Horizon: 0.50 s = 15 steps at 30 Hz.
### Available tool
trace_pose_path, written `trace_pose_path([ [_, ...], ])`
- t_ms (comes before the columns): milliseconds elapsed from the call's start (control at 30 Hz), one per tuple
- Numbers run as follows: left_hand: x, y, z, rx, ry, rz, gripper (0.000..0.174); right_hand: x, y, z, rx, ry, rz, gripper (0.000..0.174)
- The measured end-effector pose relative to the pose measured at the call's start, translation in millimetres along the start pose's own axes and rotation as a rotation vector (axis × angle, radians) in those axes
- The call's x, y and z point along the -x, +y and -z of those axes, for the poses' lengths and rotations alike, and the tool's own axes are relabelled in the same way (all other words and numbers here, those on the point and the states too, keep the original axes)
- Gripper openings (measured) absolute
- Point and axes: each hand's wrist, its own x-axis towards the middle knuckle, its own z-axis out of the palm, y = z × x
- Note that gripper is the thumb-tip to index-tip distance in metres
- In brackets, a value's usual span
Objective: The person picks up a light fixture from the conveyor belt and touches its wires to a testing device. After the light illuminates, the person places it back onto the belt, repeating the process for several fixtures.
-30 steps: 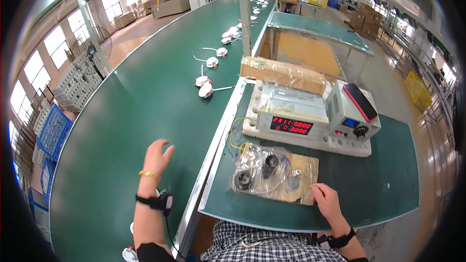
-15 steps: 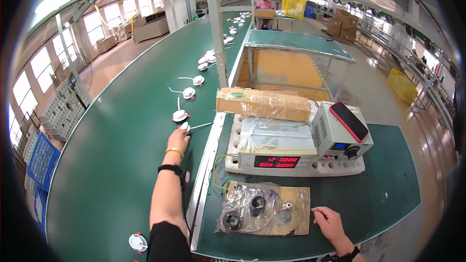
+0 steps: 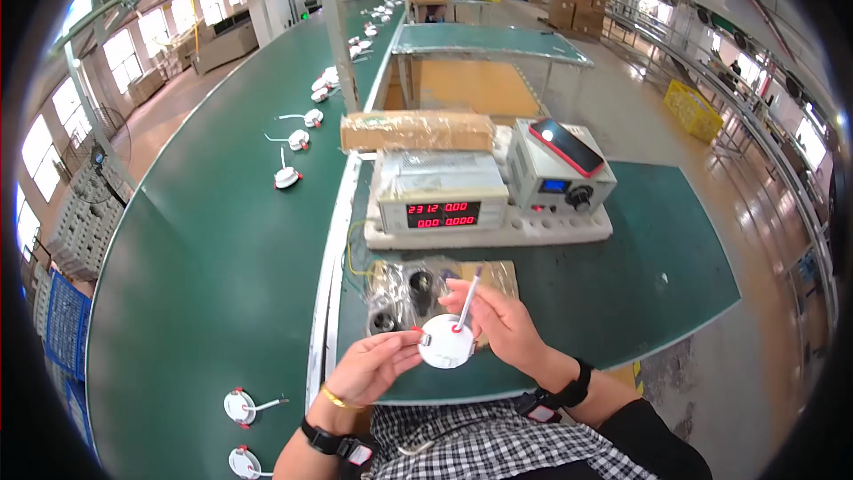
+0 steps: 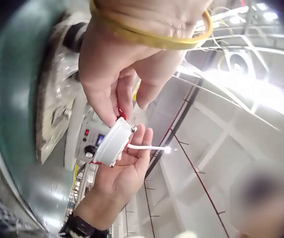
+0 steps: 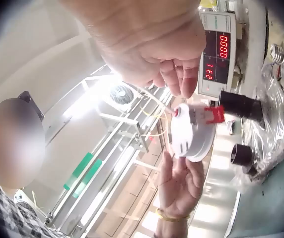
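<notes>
Over the near edge of the bench, my left hand (image 3: 369, 372) pinches the rim of a white round downlight (image 3: 444, 348) between thumb and fingers, at one of its red clips. Its back faces up in the head view, and a short white cable (image 3: 468, 300) sticks up from it. Beside the downlight is my right hand (image 3: 506, 324), fingers loosely bent near the cable. In the left wrist view the right palm (image 4: 119, 178) lies open behind the downlight (image 4: 113, 141), and the cable's tip stands free of the fingers.
A cardboard-backed board (image 3: 498, 280) with black lamp sockets (image 3: 420, 289) under clear film lies beneath the hands. Behind it stand a meter with red digits (image 3: 444, 213) and a grey box (image 3: 555, 182) carrying a phone (image 3: 566, 147). More downlights (image 3: 286, 178) sit on the green belt (image 3: 204, 258).
My left hand reached forward to a downlight on the belt, then brought it back over the bench. My right hand moved from beside the board up to the downlight.
</notes>
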Motion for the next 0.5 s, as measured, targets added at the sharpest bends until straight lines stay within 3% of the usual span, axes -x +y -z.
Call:
trace_pose_path([
  [100,-4,-41,-7,0.157,0.026,0.114,0.036,21,-3,13,0.075,-0.013,-0.067,0.032],
  [167,-10,-55,-9,0.138,0.015,0.168,0.034,32,6,14,-0.003,0.079,0.01,0.028],
  [233,-12,-59,-18,0.111,0.003,0.217,0.032,40,9,18,0.191,0.123,-0.014,0.024],
  [300,-18,-52,-31,-0.894,-0.026,-0.099,0.03,47,11,21,0.196,0.149,-0.029,0.022],
  [333,-21,-47,-42,-1.345,0.055,-0.582,0.037,50,12,21,0.204,0.165,-0.042,0.02],
  [500,-37,-19,-95,-1.602,0.02,-1.032,0.047,61,17,20,0.184,0.152,-0.074,0.019],
])
